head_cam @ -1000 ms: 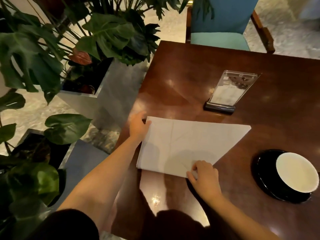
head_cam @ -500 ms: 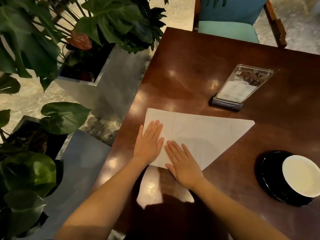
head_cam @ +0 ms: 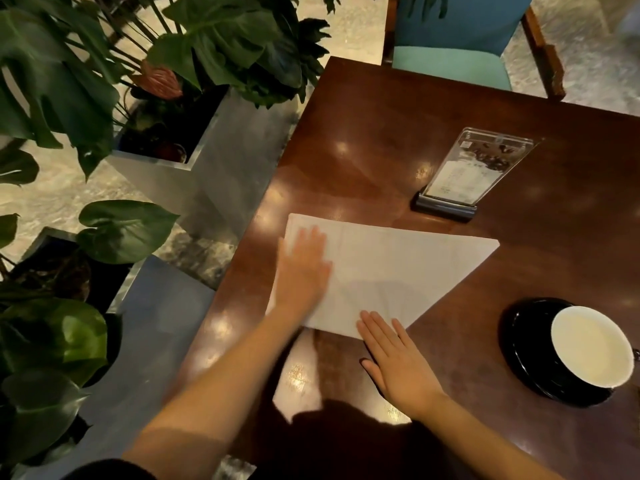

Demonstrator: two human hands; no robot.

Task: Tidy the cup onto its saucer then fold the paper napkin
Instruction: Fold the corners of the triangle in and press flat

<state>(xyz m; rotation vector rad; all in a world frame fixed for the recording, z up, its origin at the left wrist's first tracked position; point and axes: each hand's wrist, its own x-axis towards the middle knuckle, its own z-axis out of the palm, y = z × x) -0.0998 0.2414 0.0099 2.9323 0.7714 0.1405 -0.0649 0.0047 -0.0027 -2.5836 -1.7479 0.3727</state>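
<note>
1. The left hand (head_cam: 303,271) lies palm-down with fingers spread on the left part of the white paper napkin (head_cam: 391,271), which is folded into a triangle on the dark brown wooden table (head_cam: 381,140).
2. The right hand (head_cam: 398,362) lies flat and open, its fingertips (head_cam: 369,320) on the napkin's near edge.
3. The white-lined cup (head_cam: 592,346) sits on its black round saucer (head_cam: 523,341), right of the napkin.

Left hand (head_cam: 303,271) now farther up the napkin (head_cam: 391,271), right hand (head_cam: 398,365) back at its near edge.
</note>
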